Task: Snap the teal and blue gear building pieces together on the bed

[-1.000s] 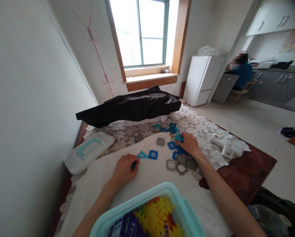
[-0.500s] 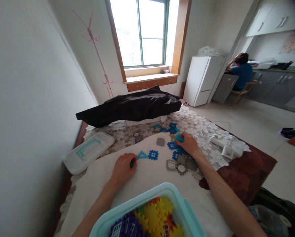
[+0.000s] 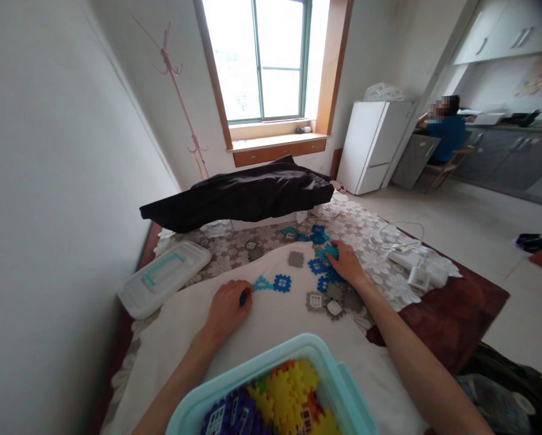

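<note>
My left hand [image 3: 228,307] rests on the white cloth, its fingers closed on a dark blue notched building piece [image 3: 243,297], mostly hidden by them. Beside its fingertips lie a turquoise triangular piece [image 3: 262,283] and a blue square window piece [image 3: 282,283], apparently touching each other. Over the blue pile on the right, my right hand [image 3: 347,264] pinches a turquoise building piece [image 3: 329,251] in its fingertips. Just left of and under that hand are blue notched pieces [image 3: 316,266]. Nearer to me lie grey pieces [image 3: 315,301], some with white window inserts.
A turquoise-rimmed tub [image 3: 309,341] of yellow, purple and orange pieces stands in front of me. Its clear lid [image 3: 164,281] lies left. Black cloth [image 3: 243,196] covers something at the back. White chargers and cables [image 3: 418,277] sit right. A person in blue [image 3: 447,136] sits far off.
My right hand has shifted very slightly, and the turquoise piece in its fingertips now looks flatter. My left hand has hardly moved.
</note>
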`<state>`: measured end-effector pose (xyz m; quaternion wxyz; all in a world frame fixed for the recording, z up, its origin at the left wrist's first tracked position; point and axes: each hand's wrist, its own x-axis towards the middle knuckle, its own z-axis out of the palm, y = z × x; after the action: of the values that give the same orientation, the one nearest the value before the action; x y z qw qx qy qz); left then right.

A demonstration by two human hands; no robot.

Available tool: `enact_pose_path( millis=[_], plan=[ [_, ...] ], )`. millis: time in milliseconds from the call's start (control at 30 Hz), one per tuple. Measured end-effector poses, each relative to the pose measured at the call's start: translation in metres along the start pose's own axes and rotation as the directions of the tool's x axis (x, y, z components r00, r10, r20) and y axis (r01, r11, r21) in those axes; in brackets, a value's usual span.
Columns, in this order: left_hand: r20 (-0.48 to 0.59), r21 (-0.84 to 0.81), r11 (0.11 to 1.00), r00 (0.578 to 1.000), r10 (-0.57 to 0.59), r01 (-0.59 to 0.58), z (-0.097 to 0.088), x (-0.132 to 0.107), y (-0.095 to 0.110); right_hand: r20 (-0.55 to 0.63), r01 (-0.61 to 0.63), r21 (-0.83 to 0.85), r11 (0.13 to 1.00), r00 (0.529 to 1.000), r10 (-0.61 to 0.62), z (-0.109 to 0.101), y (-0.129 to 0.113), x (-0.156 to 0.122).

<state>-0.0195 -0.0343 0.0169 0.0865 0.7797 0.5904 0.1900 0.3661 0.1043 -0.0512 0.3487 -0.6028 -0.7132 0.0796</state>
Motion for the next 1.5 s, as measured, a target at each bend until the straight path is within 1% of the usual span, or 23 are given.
enact_pose_path(
  millis=[67,133,333,533,633,733,800,867,933,1033,1133,1267,1400,1500],
  plan=[
    [0.001,0.001,1.0,1.0,-0.008,0.008,0.0,0.0,0.0,-0.025,-0.004,0.092,0.996,1.0,0.006,0.002,0.003,0.002],
    [0.003,-0.003,1.0,1.0,-0.013,0.013,0.0,0.0,0.0,-0.039,-0.007,0.149,0.989,0.999,0.013,0.003,0.004,0.003],
    [-0.011,-0.01,1.0,1.0,0.0,0.0,0.001,-0.001,0.0,-0.012,0.007,0.236,0.972,1.0,-0.004,-0.003,-0.007,0.003],
    [-0.021,-0.021,0.999,0.999,-0.03,0.029,0.002,-0.001,0.0,-0.048,0.001,0.292,0.956,0.999,0.013,-0.007,-0.013,0.003],
    [-0.018,-0.034,0.999,0.999,-0.039,0.038,0.002,-0.002,0.001,-0.066,0.03,0.276,0.961,0.998,-0.012,-0.008,-0.014,0.003],
    [-0.02,-0.03,1.0,1.0,-0.001,0.001,0.002,-0.003,0.0,-0.059,0.065,0.233,0.97,0.997,-0.053,-0.007,-0.014,0.002],
    [-0.01,0.0,0.999,0.999,0.047,-0.047,0.003,-0.004,-0.001,-0.011,0.091,0.213,0.973,0.996,-0.091,-0.006,-0.014,0.0],
    [0.012,0.036,0.996,0.996,0.083,-0.084,0.005,-0.004,-0.002,0.065,0.105,0.194,0.975,0.991,-0.119,-0.005,-0.014,-0.001],
    [0.023,0.055,0.995,0.996,0.081,-0.082,0.006,-0.004,-0.002,0.126,0.099,0.164,0.981,0.985,-0.12,-0.004,-0.013,-0.002],
    [0.007,0.046,0.998,0.999,0.039,-0.039,0.007,-0.003,-0.002,0.162,0.097,0.123,0.988,0.98,-0.116,-0.001,-0.009,-0.003],
    [0.004,0.036,0.999,1.0,0.027,-0.027,0.005,-0.002,0.0,0.177,0.134,0.081,0.988,0.973,-0.146,0.001,-0.005,-0.004],
    [0.02,0.026,0.996,0.996,0.085,-0.085,0.004,-0.003,0.0,0.174,0.151,0.035,0.988,0.973,-0.155,0.002,-0.003,-0.004],
    [0.027,0.043,0.991,0.992,0.127,-0.128,0.005,-0.003,-0.001,0.158,0.141,0.046,0.989,0.977,-0.147,0.0,-0.007,-0.004],
    [0.022,0.04,0.995,0.995,0.095,-0.096,0.005,-0.003,0.001,0.116,0.131,0.094,0.987,0.983,-0.142,-0.003,-0.011,-0.003]
  ],
)
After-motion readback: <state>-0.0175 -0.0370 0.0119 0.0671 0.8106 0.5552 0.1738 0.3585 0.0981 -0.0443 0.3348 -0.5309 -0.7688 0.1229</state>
